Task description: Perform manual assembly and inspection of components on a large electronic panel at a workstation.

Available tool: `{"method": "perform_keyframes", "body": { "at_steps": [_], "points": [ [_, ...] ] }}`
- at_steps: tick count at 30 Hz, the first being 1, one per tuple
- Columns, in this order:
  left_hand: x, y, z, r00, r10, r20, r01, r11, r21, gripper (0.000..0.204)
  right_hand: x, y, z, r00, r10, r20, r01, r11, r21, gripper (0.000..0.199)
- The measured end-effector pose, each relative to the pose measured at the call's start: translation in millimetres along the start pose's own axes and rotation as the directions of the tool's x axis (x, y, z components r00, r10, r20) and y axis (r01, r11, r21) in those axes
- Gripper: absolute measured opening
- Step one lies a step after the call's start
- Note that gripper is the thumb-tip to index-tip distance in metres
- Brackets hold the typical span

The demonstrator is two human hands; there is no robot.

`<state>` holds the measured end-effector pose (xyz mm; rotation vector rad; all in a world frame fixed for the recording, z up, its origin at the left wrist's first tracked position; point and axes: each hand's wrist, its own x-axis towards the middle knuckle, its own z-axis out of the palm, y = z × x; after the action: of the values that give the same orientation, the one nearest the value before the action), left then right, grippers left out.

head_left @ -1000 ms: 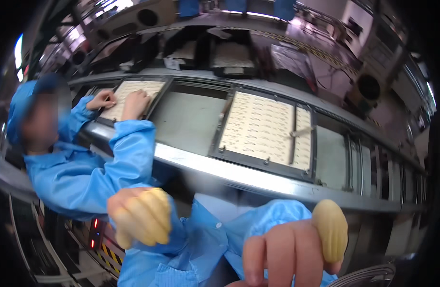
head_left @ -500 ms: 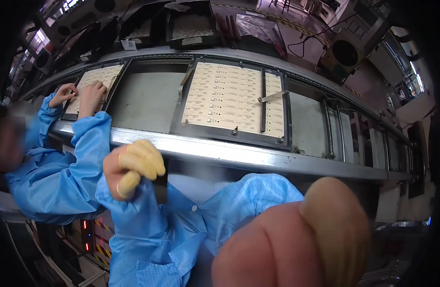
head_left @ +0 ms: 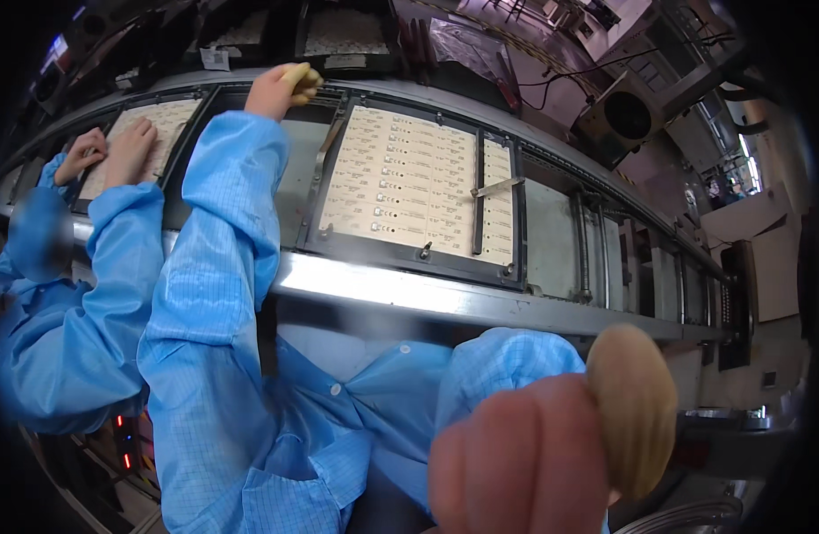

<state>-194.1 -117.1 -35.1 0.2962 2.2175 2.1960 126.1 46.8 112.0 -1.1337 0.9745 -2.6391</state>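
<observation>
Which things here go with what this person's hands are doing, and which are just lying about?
Seem part of the work:
- left hand, reaching beside the framed panel
- right hand, raised close to the camera
- yellow finger covers
- cream panel in its dark frame

Seem just lying about:
- clear plastic sheeting
- box with a round dark opening

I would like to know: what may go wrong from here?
The left hand hangs close to the black frame, so it might knock that frame or the cream sheet in it. The left sleeve crosses the metal rail right beside the co-worker's sleeve; the arms could bump. The right hand looms in the foreground and may hide things behind it.
</observation>
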Motion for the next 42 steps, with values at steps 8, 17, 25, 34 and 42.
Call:
{"method": "perform_keyframes", "body": {
  "at_steps": [8, 17, 25, 34, 42],
  "points": [
    [-5, -23, 14, 0.985, -0.175, -0.005, 0.174, 0.975, 0.141, 0.026, 36, 9, -43, 0.966, 0.185, 0.181, -0.155, 0.973, -0.169, 0.029],
    [-16, -11, 27, 0.883, -0.420, 0.212, 0.226, 0.773, 0.593, 0.046, 142, -26, -180, 0.847, 0.170, -0.504, -0.531, 0.308, -0.789, 0.024],
    [-7, -9, 30, 0.899, -0.392, 0.195, 0.231, 0.803, 0.549, 0.039, 208, 19, -429, 0.864, -0.221, -0.451, -0.314, -0.939, -0.142, 0.038],
    [-17, 4, 11, 0.861, -0.453, 0.230, 0.288, 0.809, 0.512, 0.040, 237, 18, -319, 0.654, -0.021, -0.756, -0.252, -0.948, -0.192, 0.032],
    [-6, 1, 6, 0.888, -0.377, 0.263, 0.186, 0.818, 0.544, 0.039, 245, 41, -418, 0.720, 0.171, -0.672, -0.135, -0.916, -0.378, 0.034]
  ]
}}
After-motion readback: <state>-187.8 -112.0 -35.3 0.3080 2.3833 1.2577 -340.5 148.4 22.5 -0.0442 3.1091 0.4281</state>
